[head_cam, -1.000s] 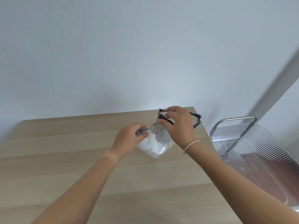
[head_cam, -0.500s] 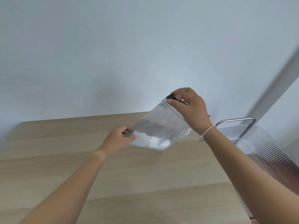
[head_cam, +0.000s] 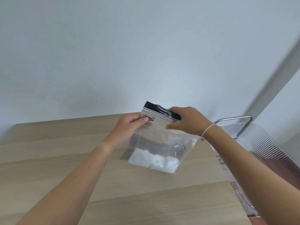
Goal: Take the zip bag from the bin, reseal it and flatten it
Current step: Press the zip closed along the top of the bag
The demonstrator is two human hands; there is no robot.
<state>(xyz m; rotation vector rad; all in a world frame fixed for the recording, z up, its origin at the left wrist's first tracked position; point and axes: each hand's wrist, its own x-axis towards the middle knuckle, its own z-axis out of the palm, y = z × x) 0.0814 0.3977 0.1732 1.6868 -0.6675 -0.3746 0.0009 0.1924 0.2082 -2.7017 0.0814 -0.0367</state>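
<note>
Two hands hold the zip bag [head_cam: 159, 140] upright at centre frame, its base resting on the table [head_cam: 48, 159]. The left hand [head_cam: 132, 125] pinches the top left corner by the seal; right of it, the right hand [head_cam: 186, 120] grips the dark zip strip [head_cam: 162, 110]. To reseal well, anchor the left corner and run the right fingers firmly along the strip. At right frame stands the clear bin [head_cam: 259, 143].

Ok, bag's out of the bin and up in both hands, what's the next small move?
Probably pinch along the black zip strip to seal it: both hands, left hand and right hand, already hold the zip bag upright by its top edge, white contents settled at the bottom.
</note>
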